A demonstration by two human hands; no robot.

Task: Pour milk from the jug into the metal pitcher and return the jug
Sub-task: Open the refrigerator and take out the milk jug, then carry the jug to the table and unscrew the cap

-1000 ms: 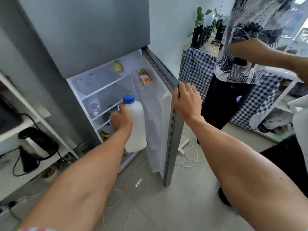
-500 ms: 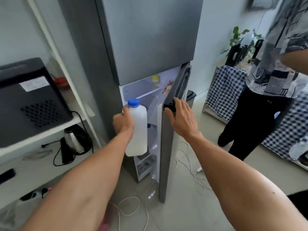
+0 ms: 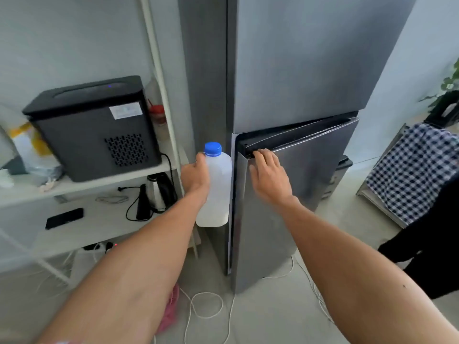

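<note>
A person's left hand (image 3: 196, 176) gripped the capped milk jug (image 3: 215, 187) upright, clear of the fridge, while the right hand (image 3: 269, 171), fingers fairly straight, pressed the nearly shut lower door (image 3: 298, 194), apparently to close it.

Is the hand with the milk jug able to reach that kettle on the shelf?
Probably not as things stand. The left hand grips the milk jug, so it has no free fingers. The kettle sits on the lower shelf nearby with nothing in front, so the way looks free once the jug is put down.
</note>
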